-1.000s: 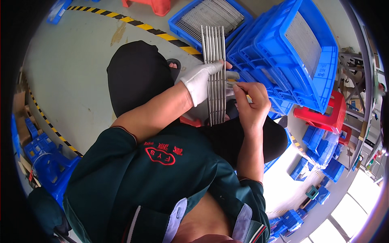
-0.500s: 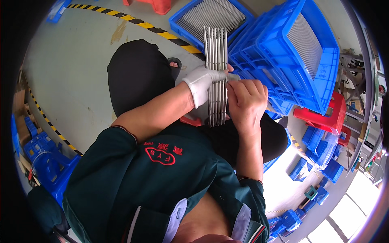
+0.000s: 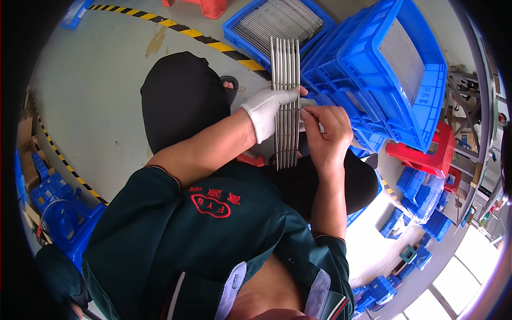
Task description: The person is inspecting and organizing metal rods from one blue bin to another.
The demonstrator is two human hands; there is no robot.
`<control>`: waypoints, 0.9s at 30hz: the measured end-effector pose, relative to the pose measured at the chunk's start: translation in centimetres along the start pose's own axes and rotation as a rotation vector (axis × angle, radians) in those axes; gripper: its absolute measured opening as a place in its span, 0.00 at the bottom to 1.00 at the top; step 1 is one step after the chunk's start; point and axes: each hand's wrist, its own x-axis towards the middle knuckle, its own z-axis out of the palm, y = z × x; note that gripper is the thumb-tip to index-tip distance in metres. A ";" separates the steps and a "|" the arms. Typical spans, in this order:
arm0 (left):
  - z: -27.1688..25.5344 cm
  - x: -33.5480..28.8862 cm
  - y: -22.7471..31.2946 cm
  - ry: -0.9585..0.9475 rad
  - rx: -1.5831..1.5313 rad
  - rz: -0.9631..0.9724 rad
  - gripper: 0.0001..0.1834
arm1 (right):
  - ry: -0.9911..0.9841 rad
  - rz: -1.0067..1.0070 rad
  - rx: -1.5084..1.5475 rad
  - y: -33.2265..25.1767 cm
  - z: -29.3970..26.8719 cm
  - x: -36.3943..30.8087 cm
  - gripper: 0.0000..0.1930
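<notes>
A flat row of several thin, shiny metal rods [image 3: 285, 66] stands lengthwise before my chest, side by side with narrow gaps. My left hand [image 3: 266, 109], in a white glove with bare fingertips, is closed around the row near its middle, thumb across the front. At the row's right edge is my bare right hand [image 3: 330, 133], its fingers curled and thumb and forefinger close together against the outermost rod. Whatever lies in that pinch is too small to make out. The gloved fingers behind the rods are mostly hidden.
Just beyond the rods, a blue crate [image 3: 232, 28] holds many similar rods. Stacked blue crates [image 3: 341, 69] rise at the right, the top one also full of rods. A red stool [image 3: 426, 152] stands behind them. Yellow-black tape [image 3: 194, 34] crosses the floor.
My right hand has turned slightly, and its thumb and forefinger have shifted a little lower along the row's edge. The rods have dipped slightly toward me, still in my left hand.
</notes>
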 end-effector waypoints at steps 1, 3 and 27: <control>-0.2 0.2 -0.1 -0.001 0.000 0.002 0.09 | -0.011 -0.026 -0.047 0.0 -0.1 0.0 0.04; -0.7 0.5 -0.3 0.015 0.053 0.029 0.10 | -0.023 -0.053 -0.092 -0.4 -0.2 0.1 0.04; -0.4 -0.2 0.5 0.024 0.007 0.028 0.09 | -0.033 -0.079 -0.058 -0.2 0.3 0.8 0.05</control>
